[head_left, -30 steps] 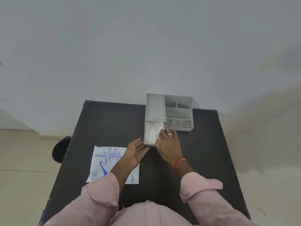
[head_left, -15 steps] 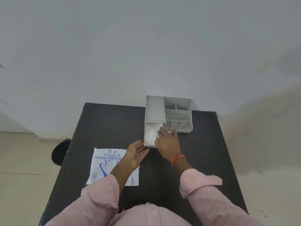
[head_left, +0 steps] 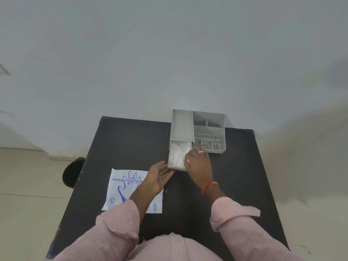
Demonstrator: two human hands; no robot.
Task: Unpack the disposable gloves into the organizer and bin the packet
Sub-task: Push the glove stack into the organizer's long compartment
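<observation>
At the desk's [head_left: 131,144] one o'clock, gloves [head_left: 178,154] lay inside the organizer's [head_left: 209,129] pulled-out drawer; right hand [head_left: 198,162] pressed flat on them, left hand [head_left: 159,176] spread, holding nothing. Packet [head_left: 124,189], at eight o'clock, remained unbinned.

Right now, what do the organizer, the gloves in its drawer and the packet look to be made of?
Organizer: most likely moulded plastic, matte light grey, with thin even walls and punched hole patterns.
Gloves: thin, cloudy-white, crinkled film; probably polyethylene, as the packet's print says.
Packet: white with blue print, lying flat with a slight sheen; it looks like plastic film, though coated paper can't be ruled out.
</observation>
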